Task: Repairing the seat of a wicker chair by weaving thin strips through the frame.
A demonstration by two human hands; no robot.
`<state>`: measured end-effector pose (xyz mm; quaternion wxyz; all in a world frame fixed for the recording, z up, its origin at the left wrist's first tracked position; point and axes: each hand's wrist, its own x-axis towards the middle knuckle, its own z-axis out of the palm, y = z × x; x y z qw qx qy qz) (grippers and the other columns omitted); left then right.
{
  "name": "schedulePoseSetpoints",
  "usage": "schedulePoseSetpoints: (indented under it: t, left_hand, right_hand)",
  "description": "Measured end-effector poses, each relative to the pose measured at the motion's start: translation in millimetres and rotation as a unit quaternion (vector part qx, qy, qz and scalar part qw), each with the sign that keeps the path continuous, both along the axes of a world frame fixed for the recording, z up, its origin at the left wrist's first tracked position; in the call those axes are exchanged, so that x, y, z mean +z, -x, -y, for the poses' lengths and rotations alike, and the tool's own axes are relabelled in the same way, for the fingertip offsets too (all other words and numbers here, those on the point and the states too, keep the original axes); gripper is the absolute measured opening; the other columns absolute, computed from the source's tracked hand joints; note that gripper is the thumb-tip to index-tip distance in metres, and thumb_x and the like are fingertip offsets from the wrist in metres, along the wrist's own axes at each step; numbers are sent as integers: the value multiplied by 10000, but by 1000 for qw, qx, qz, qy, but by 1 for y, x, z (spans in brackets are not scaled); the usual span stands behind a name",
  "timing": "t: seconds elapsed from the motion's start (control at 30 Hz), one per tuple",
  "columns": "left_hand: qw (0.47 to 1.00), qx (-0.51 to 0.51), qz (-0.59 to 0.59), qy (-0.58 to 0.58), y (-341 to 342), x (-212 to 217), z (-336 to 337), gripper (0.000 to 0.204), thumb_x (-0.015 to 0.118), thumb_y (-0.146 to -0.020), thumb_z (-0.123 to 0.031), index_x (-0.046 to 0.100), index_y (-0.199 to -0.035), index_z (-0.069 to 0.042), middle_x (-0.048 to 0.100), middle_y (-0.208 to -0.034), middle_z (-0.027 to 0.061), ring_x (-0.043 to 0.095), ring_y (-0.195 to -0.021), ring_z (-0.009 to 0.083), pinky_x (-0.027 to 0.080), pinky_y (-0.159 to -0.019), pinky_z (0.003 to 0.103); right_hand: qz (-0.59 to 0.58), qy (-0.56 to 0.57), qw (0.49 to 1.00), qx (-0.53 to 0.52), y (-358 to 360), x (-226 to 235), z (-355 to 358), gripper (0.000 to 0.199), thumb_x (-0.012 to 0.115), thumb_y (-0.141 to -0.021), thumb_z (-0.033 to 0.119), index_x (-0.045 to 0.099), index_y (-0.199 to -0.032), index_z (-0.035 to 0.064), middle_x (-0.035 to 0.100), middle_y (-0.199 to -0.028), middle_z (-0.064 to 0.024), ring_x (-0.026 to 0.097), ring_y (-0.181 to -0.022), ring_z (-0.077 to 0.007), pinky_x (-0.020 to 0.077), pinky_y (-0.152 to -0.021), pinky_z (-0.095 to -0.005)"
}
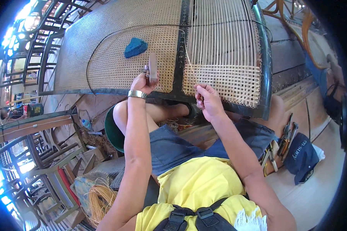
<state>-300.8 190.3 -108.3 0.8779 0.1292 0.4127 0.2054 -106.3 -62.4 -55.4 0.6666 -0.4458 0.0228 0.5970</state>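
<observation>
In front of me lies a dark-framed panel of woven cane [115,73]; its right section has long parallel strands [223,34] with a finished-looking open weave [227,82] along the near edge. My right hand [210,101] is closed, pinching a thin cane strand [189,57] just above that weave. The strand rises and appears to join a long loop curving left over the panel. My left hand [144,82] grips a flat pinkish-brown block [153,66] over the left section. A small metallic piece shows by its fingers, too small to name. A blue sponge-like lump [135,47] rests beyond it.
Dark wooden chair frames [38,154] are stacked at left. A bundle of cane [100,200] lies lower left, near a green tub [113,131]. To my right are pliers-like tools [287,138] and a dark blue cap [301,158]. The panel's near edge crosses above my legs.
</observation>
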Motion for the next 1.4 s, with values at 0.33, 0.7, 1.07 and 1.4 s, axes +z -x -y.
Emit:
schedulePoseSetpoints:
  t: [0.33,0.7,1.07,1.4]
  left_hand:
    - [955,-25,-192,-223,-4,7,0,372,662,-944,-353,641,-1118,-25,655,-887,46,607,-753,178,513,-697,323]
    - [696,-150,-509,-484,-20,-17,-14,482,667,-891,-476,724,-1093,-42,718,-910,173,655,-813,264,505,-793,374]
    - [779,50,-440,-444,-14,-6,65,341,683,-918,-264,638,-1110,14,666,-855,56,613,-732,147,520,-683,294]
    - [584,-115,-543,-593,-25,90,14,699,795,-757,-392,562,-1289,-4,618,-1186,233,584,-1134,347,470,-976,448]
  right_hand:
    - [3,-2,1000,-6,-1,2,-4,80,584,-980,162,645,-990,110,560,-705,27,427,-509,-36,322,-458,-174]
    - [-4,-12,1000,-6,-6,2,1,91,578,-979,162,640,-976,95,564,-700,19,421,-510,-33,323,-455,-179]
    - [-4,0,1000,-6,4,2,-15,69,595,-972,161,619,-978,97,574,-704,13,454,-528,-41,336,-457,-190]
    - [61,-9,997,39,35,23,-66,89,578,-989,192,586,-1031,114,558,-708,16,466,-551,-45,345,-459,-187]
